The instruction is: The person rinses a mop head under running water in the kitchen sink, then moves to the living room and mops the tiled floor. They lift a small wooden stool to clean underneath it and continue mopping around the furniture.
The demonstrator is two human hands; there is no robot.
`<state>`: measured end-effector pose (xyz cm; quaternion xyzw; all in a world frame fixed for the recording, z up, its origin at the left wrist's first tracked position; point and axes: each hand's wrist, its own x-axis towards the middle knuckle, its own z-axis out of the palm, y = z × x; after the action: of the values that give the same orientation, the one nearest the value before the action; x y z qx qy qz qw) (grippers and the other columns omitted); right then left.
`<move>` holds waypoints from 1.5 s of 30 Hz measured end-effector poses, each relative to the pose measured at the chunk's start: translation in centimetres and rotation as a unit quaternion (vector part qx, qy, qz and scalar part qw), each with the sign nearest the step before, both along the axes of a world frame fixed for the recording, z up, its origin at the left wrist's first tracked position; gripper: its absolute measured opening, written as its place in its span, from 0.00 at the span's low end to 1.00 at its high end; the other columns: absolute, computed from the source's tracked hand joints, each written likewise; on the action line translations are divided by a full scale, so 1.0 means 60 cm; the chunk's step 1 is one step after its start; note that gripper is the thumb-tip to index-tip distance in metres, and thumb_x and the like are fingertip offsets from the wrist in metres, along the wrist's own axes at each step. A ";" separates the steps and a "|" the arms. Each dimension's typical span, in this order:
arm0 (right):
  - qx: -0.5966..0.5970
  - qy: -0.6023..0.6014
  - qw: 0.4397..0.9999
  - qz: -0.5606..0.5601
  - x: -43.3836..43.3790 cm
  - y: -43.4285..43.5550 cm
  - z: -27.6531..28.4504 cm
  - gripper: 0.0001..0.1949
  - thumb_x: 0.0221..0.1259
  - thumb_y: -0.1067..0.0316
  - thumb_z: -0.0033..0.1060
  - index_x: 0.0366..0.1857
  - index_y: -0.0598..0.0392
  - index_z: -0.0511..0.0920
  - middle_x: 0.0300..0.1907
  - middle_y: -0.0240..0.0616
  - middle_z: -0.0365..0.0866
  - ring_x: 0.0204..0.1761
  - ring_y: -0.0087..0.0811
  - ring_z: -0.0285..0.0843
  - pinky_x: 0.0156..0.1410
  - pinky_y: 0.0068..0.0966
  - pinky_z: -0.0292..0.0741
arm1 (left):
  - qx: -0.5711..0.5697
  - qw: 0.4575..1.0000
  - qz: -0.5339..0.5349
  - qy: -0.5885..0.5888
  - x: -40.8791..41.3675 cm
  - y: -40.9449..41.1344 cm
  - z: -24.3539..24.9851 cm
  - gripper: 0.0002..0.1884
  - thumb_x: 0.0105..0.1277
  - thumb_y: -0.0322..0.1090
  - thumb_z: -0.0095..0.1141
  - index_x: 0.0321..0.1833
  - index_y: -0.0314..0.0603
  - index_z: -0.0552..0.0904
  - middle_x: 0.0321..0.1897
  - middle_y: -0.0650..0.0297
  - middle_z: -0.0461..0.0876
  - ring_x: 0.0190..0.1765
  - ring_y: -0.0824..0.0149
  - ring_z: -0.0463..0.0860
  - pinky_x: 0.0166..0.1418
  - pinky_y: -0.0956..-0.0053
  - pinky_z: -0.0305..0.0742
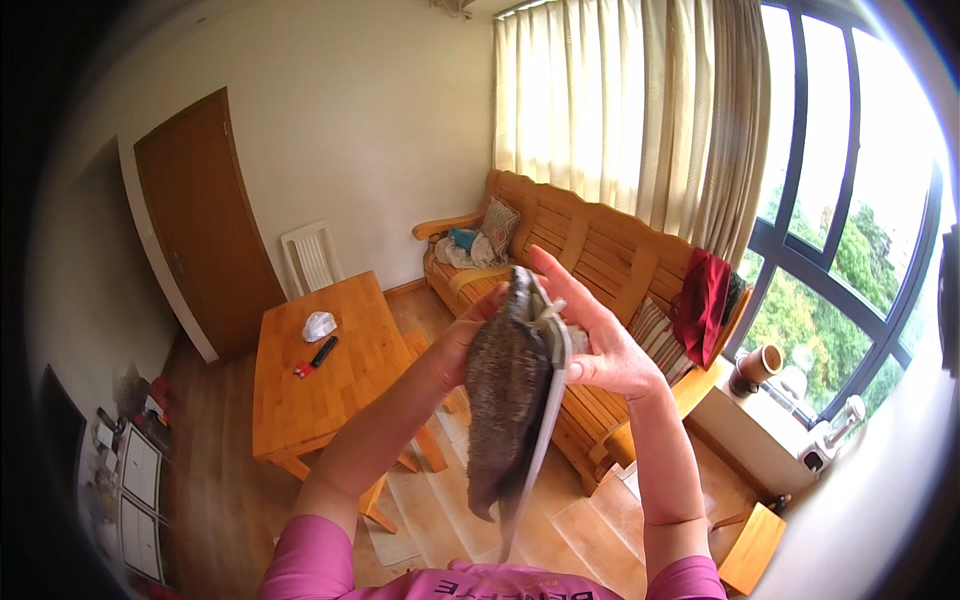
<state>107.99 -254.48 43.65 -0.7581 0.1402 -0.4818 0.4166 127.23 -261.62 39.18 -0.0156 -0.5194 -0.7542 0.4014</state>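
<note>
Up in front of my chest is a flat mop head with a grey-brown fabric pad (499, 397) and a pale, thin plate (556, 375), seen nearly edge-on. The pad's lower end hangs away from the plate. My left hand (465, 337) grips the pad at its upper left side, its fingertips partly hidden behind it. On the other side, my right hand (604, 341) holds the plate, with the thumb against its edge and the index finger stretched up past its top.
A wooden table (330, 405) stands left, bearing a crumpled white bag (319, 326), a black remote control (324, 351) and a small red packet (303, 370). Beyond is a wooden bench (585, 240) with cushions and a red cloth (703, 304). A small wooden stool (754, 547) stands lower right.
</note>
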 end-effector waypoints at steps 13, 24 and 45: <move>0.024 -0.063 0.992 -0.102 -0.005 -0.005 -0.017 0.54 0.46 0.44 0.71 0.74 0.58 0.48 0.67 0.45 0.63 0.67 0.33 0.61 0.71 0.31 0.58 | -0.320 0.840 0.385 -0.207 0.012 0.104 0.074 0.20 0.63 0.37 0.61 0.56 0.39 0.75 0.55 0.59 0.71 0.57 0.68 0.73 0.60 0.68 0.71; 0.079 -0.105 0.991 0.009 -0.001 0.020 -0.016 0.67 0.32 0.44 0.83 0.74 0.55 0.39 0.71 0.47 0.55 0.68 0.39 0.62 0.71 0.36 0.62 | -0.458 0.785 0.338 -0.243 0.002 0.147 0.084 0.36 0.59 0.40 0.67 0.66 0.32 0.64 0.59 0.52 0.67 0.59 0.60 0.75 0.55 0.71 0.80; 0.004 -0.038 0.994 -0.101 -0.020 0.010 -0.022 0.63 0.37 0.33 0.73 0.73 0.63 0.45 0.68 0.45 0.59 0.70 0.35 0.59 0.73 0.32 0.55 | -0.052 0.942 0.309 -0.116 -0.031 0.113 0.097 0.14 0.62 0.28 0.41 0.50 0.39 0.74 0.38 0.65 0.77 0.40 0.75 0.74 0.46 0.79 0.70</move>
<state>106.79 -253.89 42.32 -0.7195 0.2021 -0.5496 0.3733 125.35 -254.81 45.00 0.2125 -0.5800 -0.5613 0.5508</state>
